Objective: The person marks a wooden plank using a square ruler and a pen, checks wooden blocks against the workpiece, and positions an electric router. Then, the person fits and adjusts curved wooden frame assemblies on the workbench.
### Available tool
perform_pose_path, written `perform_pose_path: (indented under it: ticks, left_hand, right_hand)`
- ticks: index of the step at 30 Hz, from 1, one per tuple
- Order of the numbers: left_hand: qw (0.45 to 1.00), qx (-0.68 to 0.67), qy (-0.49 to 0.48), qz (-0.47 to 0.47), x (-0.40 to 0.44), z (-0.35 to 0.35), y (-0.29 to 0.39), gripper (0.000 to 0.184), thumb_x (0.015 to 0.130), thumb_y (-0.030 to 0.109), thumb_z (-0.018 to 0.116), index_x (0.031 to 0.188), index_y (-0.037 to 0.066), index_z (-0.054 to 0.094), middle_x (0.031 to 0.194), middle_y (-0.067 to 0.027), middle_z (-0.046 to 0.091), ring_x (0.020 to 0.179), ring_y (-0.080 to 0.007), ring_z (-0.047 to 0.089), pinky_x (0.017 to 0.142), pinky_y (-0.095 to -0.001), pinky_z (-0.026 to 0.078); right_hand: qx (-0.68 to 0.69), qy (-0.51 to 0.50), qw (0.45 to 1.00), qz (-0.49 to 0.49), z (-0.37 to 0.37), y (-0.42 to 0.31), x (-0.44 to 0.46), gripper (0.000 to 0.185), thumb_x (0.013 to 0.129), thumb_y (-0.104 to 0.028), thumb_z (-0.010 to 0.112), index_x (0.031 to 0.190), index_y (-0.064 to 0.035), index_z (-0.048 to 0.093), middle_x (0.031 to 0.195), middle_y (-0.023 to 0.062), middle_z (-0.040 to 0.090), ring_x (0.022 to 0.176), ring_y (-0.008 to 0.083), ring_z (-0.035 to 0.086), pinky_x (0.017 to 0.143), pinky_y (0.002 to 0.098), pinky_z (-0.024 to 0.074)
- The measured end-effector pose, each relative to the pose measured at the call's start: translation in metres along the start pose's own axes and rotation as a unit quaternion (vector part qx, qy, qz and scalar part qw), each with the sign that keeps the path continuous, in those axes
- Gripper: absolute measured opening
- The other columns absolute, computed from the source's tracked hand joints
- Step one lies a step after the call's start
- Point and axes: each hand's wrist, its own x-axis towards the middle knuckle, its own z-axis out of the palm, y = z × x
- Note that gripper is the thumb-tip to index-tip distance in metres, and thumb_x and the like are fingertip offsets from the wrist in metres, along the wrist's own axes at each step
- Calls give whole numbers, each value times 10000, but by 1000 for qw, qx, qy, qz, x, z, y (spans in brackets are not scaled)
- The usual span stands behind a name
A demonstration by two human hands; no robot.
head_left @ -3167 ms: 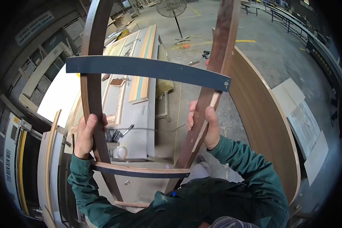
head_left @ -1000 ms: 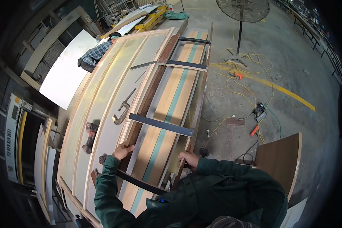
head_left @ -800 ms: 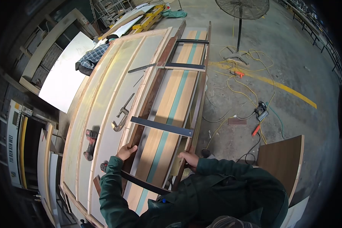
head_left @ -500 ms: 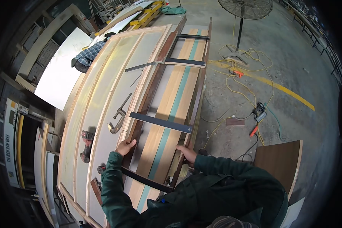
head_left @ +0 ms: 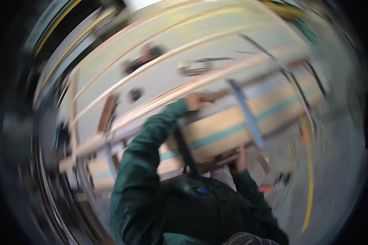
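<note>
- Head view, strongly blurred: a ladder-like frame (head_left: pixel 249 116) runs obliquely across the middle and right of the frame of view, above a striped board (head_left: pixel 216 137) of pale wood with a teal band.
- Left hand (head_left: pixel 197 101), just above centre: at the upper brown rail (head_left: pixel 225 92) of the ladder-like frame; blur hides whether its fingers close around the wood.
- Right hand (head_left: pixel 241 159), below and right of centre: beside the lower edge of the striped board, thumb pointing up; its grip cannot be told. The two hands are well apart.
- Crosspieces: a blue-grey bar (head_left: pixel 242 102) slants between the hands toward the right; a dark bar (head_left: pixel 186 153) lies below the left hand, nearer the wearer's body.
- Upper half: a broad pale panel (head_left: pixel 163 75) with lengthwise wooden battens carries a clamp (head_left: pixel 194 72) near top centre, a dark and reddish power tool (head_left: pixel 141 60) to its left, and a brown wooden piece (head_left: pixel 107 113) farther lower left.
- Lower right: a yellow line (head_left: pixel 310 179) crosses the grey floor (head_left: pixel 331 163); a dark object (head_left: pixel 283 178), indistinct, lies left of it.
- Green sleeve (head_left: pixel 141 163): reaches from the bottom of the picture to the left hand.
</note>
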Motion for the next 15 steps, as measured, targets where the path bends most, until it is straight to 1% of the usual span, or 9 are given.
perform_pose_path:
  ticks: [2, 4, 6, 9, 10, 11, 12, 13, 15]
  left_hand:
    - [985, 120, 120, -17, -16, -2, 38, 343, 837, 315, 619, 1132, 141, 639, 1099, -174, 632, 941, -347, 622, 807, -455, 505]
    - [975, 52, 217, 25, -67, -4, 89, 363, 865, 342, 593, 1162, 134, 610, 1286, -152, 495, 999, -367, 586, 843, -438, 497]
    - [947, 35, 317, 39, -111, 5, 105, 362, 859, 309, 622, 1167, 120, 602, 1263, -149, 502, 1114, -335, 531, 906, -397, 474]
    - [855, 106, 494, -113, -233, 33, 65, 393, 807, 204, 693, 1170, 87, 604, 1294, -162, 491, 1224, -345, 446, 1015, -439, 375]
    - [757, 4, 628, -181, -276, 56, 41, 417, 810, 194, 687, 1181, 36, 581, 1252, -188, 510, 1210, -348, 447, 1008, -433, 373]
    - [715, 87, 635, -279, -333, 77, 16, 489, 815, 191, 681, 1234, -4, 519, 1261, -216, 477, 1188, -370, 440, 1011, -434, 356]
    - [601, 257, 644, -398, -373, 92, 15, 552, 809, 195, 693, 1273, -11, 477, 1330, -243, 390, 1193, -383, 412, 1018, -445, 333]
    - [489, 268, 682, -473, -410, 118, 3, 686, 805, 252, 711, 1350, -5, 383, 1389, -250, 303, 1234, -384, 368, 1041, -453, 303]
    - [282, 78, 808, -511, -441, 151, -5, 834, 796, 349, 724, 1407, 2, 276, 1396, -259, 285, 1273, -371, 327, 1048, -456, 300]
  right_hand:
    - [1, 39, 999, 12, 2, -17, 3, 455, 923, -539, 446, 1007, -101, 539, 800, 60, 583, 747, 218, 587, 683, 386, 517]
    - [-22, 43, 995, 83, -13, -37, 15, 467, 894, -542, 485, 1049, -106, 547, 819, 74, 588, 761, 224, 587, 733, 383, 501]
    - [-20, 56, 997, 47, -5, -59, 21, 440, 892, -488, 511, 1095, -99, 538, 899, 71, 583, 819, 208, 572, 767, 361, 479]
    - [-11, 55, 998, 34, -12, -53, 20, 421, 888, -453, 532, 1100, -90, 519, 892, 64, 555, 816, 210, 535, 761, 351, 462]
    - [-13, 72, 996, 42, -13, -52, 22, 414, 888, -450, 531, 1089, -88, 517, 857, 63, 550, 787, 216, 529, 756, 358, 462]
    - [-17, 68, 996, 46, -15, -52, 24, 414, 887, -459, 531, 1073, -90, 510, 822, 60, 544, 755, 222, 516, 758, 386, 460]
    - [-29, 67, 996, 53, -17, -54, 25, 414, 887, -459, 531, 1073, -90, 510, 822, 60, 544, 755, 222, 516, 758, 386, 460]
    - [-28, 78, 995, 57, -19, -56, 24, 395, 884, -453, 530, 1025, -84, 523, 817, 61, 544, 765, 230, 524, 777, 414, 457]
    - [-32, 83, 994, 67, -20, -55, 25, 382, 881, -447, 529, 978, -78, 537, 813, 63, 545, 775, 237, 532, 796, 442, 453]
